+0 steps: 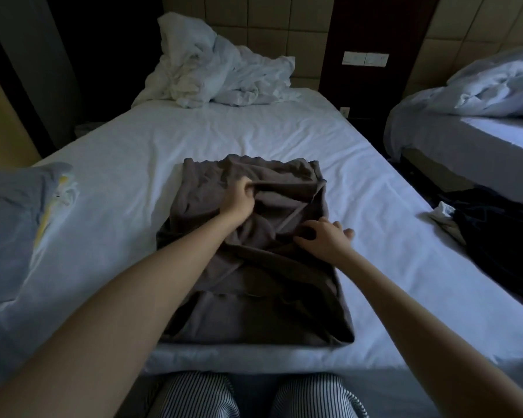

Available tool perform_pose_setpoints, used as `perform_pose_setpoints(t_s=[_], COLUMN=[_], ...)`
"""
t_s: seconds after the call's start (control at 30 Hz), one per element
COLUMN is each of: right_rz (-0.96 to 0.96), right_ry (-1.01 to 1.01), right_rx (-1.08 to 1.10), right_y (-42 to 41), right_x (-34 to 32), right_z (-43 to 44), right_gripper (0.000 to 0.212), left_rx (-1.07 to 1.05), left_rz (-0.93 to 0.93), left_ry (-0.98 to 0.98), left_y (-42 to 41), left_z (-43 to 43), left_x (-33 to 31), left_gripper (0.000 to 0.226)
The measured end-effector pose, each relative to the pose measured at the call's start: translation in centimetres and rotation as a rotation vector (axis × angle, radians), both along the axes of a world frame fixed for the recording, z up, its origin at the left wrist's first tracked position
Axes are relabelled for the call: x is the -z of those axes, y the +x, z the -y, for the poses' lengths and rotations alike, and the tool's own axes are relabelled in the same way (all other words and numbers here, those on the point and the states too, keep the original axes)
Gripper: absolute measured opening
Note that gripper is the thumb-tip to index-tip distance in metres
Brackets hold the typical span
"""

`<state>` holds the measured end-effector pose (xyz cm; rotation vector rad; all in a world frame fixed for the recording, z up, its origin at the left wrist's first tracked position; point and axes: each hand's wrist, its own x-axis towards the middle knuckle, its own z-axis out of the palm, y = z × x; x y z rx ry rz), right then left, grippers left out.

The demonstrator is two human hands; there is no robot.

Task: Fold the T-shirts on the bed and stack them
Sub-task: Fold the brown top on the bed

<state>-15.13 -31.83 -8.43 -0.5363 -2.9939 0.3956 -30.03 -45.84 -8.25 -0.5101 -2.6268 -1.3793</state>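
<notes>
Bed: covered in a white sheet, which ran away from the person toward a padded headboard.
T-shirt: grey-brown, and lay on the sheet in the middle of the bed, at the near edge. It was partly folded into a rough rectangle, with creases and loose folds across its far half.
Left grip: the hand reached over the far half of the T-shirt, its fingers curled and pinching a raised fold of the cloth.
Right grip: the hand sat at the right edge of the T-shirt, about halfway along. The fingers were spread and bent, their tips pressing the cloth. The thumb pointed out toward the bare sheet.
Light blue garment: lay on the left side of the bed with a yellow streak in it, well apart from the T-shirt.
Dark clothes: heaped at the right edge of the bed.
Duvet: white, bunched up at the head of the bed.
Second bed: stood to the right, with rumpled white bedding on it.
Striped trousers: on the person's legs, just below the near edge of the bed.
</notes>
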Motion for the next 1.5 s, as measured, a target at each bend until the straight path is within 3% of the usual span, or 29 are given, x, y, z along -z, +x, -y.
perform_pose_setpoints(t_s=[0.07,0.13,0.2,0.23,0.27,0.3,0.33,0.4,0.43,0.47,0.57,0.63,0.7,0.8,0.87,0.9,0.93,1.0,1.03,1.1,1.17,1.2,1.27,1.3,1.33,1.43,1.5], right_rz=[0.057,0.030,-0.091,-0.116,-0.105,-0.087,-0.074,-0.088,-0.103,-0.127,-0.217,-0.071,0.106,0.130,0.104,0.107,0.117,0.126,0.133,0.130,0.096,0.092,0.077,0.069,0.059,0.091,0.155], right_ry=[-0.039,-0.226,-0.531,-0.603,-0.599,-0.605,-0.615,-0.586,-0.511,-0.413,-0.234,-0.100,0.099,0.101,0.086,0.091,0.095,0.110,0.118,0.142,0.164,0.176,0.182,0.177,0.176,0.186,0.199], right_rx=[0.036,0.072,0.094,0.110,0.130,0.154,0.172,0.219,0.250,0.256,0.086,-0.125,-0.255,-0.226,-0.233,-0.243,-0.250,-0.260,-0.263,-0.284,-0.301,-0.311,-0.344,-0.356,-0.368,-0.396,-0.414], right_y=[0.6,2.0,4.0,4.8,5.5,5.8,6.1,5.8,5.6,5.6,6.7,7.6,8.1,8.1,8.3,8.3,8.4,8.5,8.5,8.3,8.3,8.3,8.5,8.7,8.9,9.7,10.0], right_x=[-0.4,-0.4,-0.1,0.2,0.8,1.6,2.0,2.6,2.7,2.5,1.5,2.0,3.1,4.3,4.2,4.2,4.1,4.0,4.0,4.0,4.1,4.2,3.9,3.8,3.7,4.1,4.0], right_z=[-2.3,-5.1,-7.2,-7.8,-8.4,-8.9,-9.0,-8.5,-8.1,-7.5,-5.1,-3.9,-3.5,-3.5,-3.5,-3.5,-3.5,-3.3,-3.3,-3.4,-3.4,-3.5,-3.1,-3.1,-3.1,-2.7,-2.3], right_gripper=[0.035,0.029,0.018,0.014,0.012,0.011,0.009,0.012,0.018,0.029,0.075,0.105,0.122,0.109,0.099,0.098,0.097,0.093,0.091,0.089,0.094,0.094,0.071,0.055,0.054,0.072,0.068], left_rx=[-0.036,0.018,0.038,-0.025,-0.090,-0.118,-0.047,0.013,-0.022,-0.057,-0.047,0.049,0.067,0.110,0.305,0.460,0.586,0.732,0.744,0.634,0.246,0.041,-0.129,-0.162,-0.176,-0.155,-0.164], left_rz=[0.266,0.472,0.542,0.535,0.582,0.594,0.608,0.953,1.016,0.972,0.683,0.632,0.388,-0.138,-0.487,-0.631,-0.686,-0.503,-0.385,-0.171,0.047,0.190,0.464,0.549,0.586,0.606,0.679], left_ry=[0.487,0.711,0.507,0.334,0.125,0.068,0.125,0.687,0.875,0.884,0.609,0.586,0.356,-0.354,-0.633,-0.751,-0.871,-0.984,-0.837,-0.308,0.085,0.248,0.596,0.666,0.630,0.573,0.637], left_y=[-0.5,-1.4,-3.1,-4.4,-4.0,-3.1,-2.0,0.2,0.6,0.7,-0.5,-0.3,-0.3,-0.9,0.0,0.3,0.2,-1.1,-1.2,-0.5,-0.4,-1.4,-5.4,-7.3,-10.1,-13.5,-12.4], left_z=[1.4,3.2,5.0,5.1,5.1,5.4,5.3,4.6,4.1,3.4,3.2,2.9,2.7,3.3,3.7,3.9,4.2,5.0,5.2,5.0,4.1,3.7,3.6,3.8,4.1,3.7,4.1], left_x=[-2.2,-2.7,-0.9,1.2,2.5,3.1,2.3,1.0,0.7,0.5,0.3,-0.5,-0.5,1.3,1.7,1.9,1.8,2.0,1.9,0.7,-1.7,-2.5,-3.6,-3.9,-3.2,-2.2,-0.9], left_gripper=[0.030,0.037,0.027,0.020,0.028,0.042,0.040,0.033,0.035,0.041,0.071,0.057,0.043,0.076,0.097,0.096,0.088,0.069,0.064,0.052,0.037,0.041,0.053,0.060,0.064,0.057,0.041])
